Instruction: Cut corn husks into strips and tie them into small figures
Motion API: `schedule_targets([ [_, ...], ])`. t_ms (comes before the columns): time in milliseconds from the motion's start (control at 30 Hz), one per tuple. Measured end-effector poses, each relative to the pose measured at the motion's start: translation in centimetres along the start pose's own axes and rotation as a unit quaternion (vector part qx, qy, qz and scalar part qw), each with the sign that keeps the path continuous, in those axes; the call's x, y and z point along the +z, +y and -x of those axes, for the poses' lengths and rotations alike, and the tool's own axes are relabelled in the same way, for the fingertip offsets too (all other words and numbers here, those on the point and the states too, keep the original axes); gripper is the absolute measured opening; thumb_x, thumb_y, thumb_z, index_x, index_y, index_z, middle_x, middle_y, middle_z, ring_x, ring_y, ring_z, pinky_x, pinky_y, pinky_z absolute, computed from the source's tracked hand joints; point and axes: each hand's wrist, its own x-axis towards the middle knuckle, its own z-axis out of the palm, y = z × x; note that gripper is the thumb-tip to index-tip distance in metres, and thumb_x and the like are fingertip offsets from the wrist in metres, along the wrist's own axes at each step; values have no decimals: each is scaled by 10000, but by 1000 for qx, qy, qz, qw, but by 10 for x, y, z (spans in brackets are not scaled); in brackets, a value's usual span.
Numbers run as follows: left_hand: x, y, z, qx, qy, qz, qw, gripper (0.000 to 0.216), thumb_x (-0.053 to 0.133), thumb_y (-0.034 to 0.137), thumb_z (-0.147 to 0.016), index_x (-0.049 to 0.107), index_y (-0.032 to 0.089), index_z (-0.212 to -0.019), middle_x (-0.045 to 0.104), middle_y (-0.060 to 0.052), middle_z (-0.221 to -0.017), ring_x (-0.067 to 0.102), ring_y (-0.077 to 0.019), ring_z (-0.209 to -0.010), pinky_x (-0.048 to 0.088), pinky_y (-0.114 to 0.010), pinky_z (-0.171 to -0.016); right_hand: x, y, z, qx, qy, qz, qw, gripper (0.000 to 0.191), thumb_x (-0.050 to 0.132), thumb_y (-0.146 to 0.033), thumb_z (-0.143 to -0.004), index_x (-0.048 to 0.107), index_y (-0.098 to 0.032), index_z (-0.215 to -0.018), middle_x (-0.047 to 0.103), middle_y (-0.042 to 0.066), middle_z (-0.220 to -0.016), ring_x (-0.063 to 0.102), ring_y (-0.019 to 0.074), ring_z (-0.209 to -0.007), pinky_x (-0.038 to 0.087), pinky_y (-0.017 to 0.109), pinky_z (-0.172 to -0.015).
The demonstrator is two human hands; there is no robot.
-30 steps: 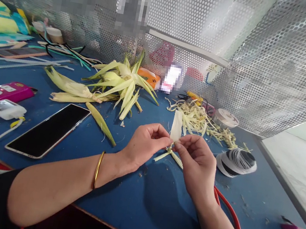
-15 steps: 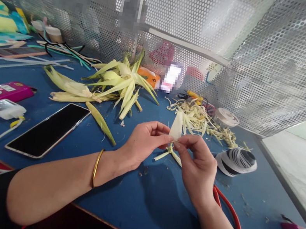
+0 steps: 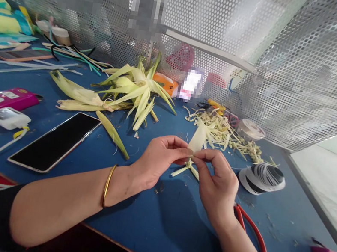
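Observation:
Both of my hands pinch one pale husk strip just above the blue table. My left hand, with a gold bangle on its wrist, grips the strip's left side between thumb and fingers. My right hand pinches its right side, fingertips meeting the left hand's. The strip stands upward and leans right at its tip. Thin green husk ends stick out below the fingers.
A pile of corn husks lies behind, shredded husk scraps to the right. A black phone, a pink device, a white charger, a tape roll, a red-handled tool and perforated metal screens surround the spot.
The strip's upper end has bent over to the right. My right hand's fingers have closed in lower against the left hand's.

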Motion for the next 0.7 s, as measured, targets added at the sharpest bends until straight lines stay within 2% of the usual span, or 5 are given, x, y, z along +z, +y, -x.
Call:
schedule_targets([
  [133,1,-2,1,8,10,-1,1000,141,774,210,-634,641,162,-643,621,19,-646,573,-98,-655,469,-259,-686,0,0,-1,23,-6,-15,1000,118,561,-200,-898,584,-242,-790,646,-3,-792,605,171,-751,474,289,-699],
  [400,1,0,1,33,6,-33,999,110,757,193,-641,654,154,-650,654,1,-626,598,-109,-638,477,-253,-670,1,-1,-1,132,-9,-115,985,73,641,-238,-840,604,-215,-781,638,-14,-729,590,152,-697,461,281,-659],
  [500,0,-1,0,56,0,-61,997,91,743,202,-658,665,158,-677,664,0,-660,598,-110,-654,474,-249,-668,2,0,-1,139,0,-136,981,65,657,-237,-823,598,-217,-837,624,-13,-755,589,151,-711,475,290,-675],
  [700,-4,-5,-1,108,-27,-117,987,94,725,208,-695,677,164,-763,684,-8,-749,614,-125,-709,495,-258,-703,1,2,-1,146,-6,-151,978,164,644,-230,-839,564,-230,-982,606,-30,-741,613,152,-699,496,307,-696],
])
